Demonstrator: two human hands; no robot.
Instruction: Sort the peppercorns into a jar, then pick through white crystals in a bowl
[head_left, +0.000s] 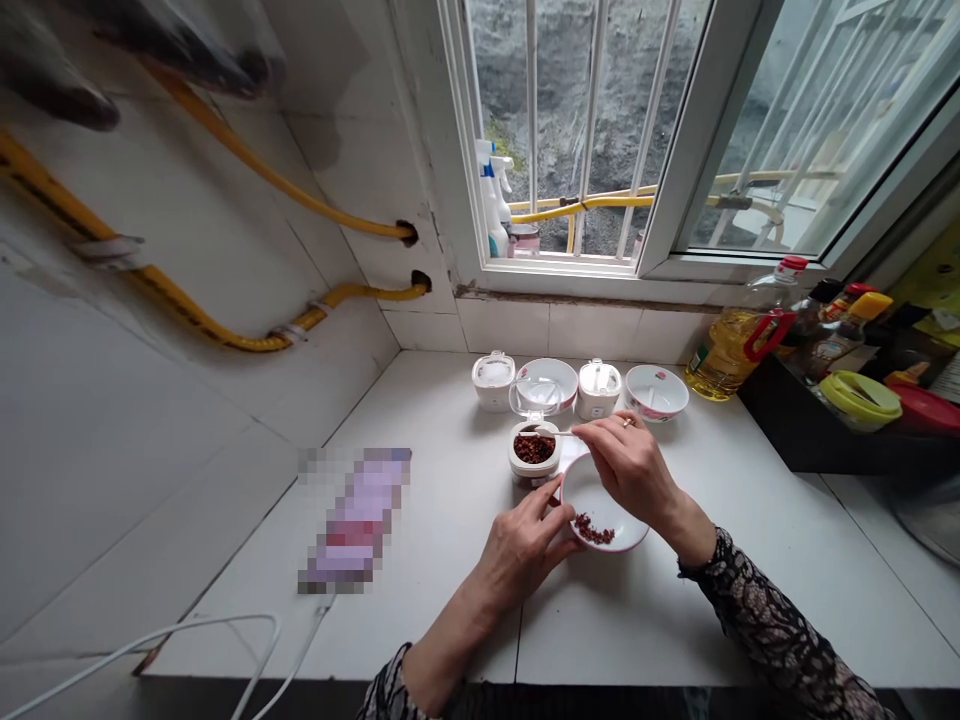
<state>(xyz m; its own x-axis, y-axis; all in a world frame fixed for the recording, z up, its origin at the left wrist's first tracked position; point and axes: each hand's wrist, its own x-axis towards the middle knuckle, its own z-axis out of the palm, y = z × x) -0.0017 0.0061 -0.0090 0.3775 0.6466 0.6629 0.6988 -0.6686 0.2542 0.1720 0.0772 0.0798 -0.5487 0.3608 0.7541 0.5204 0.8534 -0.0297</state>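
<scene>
White tile pretty much all over: counter (pixel 450 630) below, wall (pixel 202 430) on the left with yellow pipes (pixel 375 291) running along it, barred window (pixel 701 140) at the far side. Around the middle of the counter are two bare hands, patterned dark sleeves (pixel 772 605) behind them. Left hand (pixel 525 540) is half curled, thumb and fingers around the left edge of a white bowl (pixel 626 530) with a reddish rim. Small pile of dark red bits (pixel 595 530) sits in that bowl, toward the near side.

Right hand (pixel 637 465) is over the far right part of the bowl, fingertips pinched on the thin handle of a pale spoon (pixel 541 433). Spoon's pointing left, over the mouth of an open jar (pixel 525 473) full of similar bits. Can't tell if it's actually touching them. Jar is just left of the bowl, clear lid (pixel 538 396) flipped up on its far side.

Farther back, left to right: lidded pot (pixel 493 387), another bowl, second lidded pot (pixel 598 391), one more bowl (pixel 657 393). Right of those, an oil bottle (pixel 724 350) and a black box (pixel 795 425) crammed with bottles. Off left there's a pixelated purple thing (pixel 360 520), with a white cable (pixel 324 605) at its near end.
</scene>
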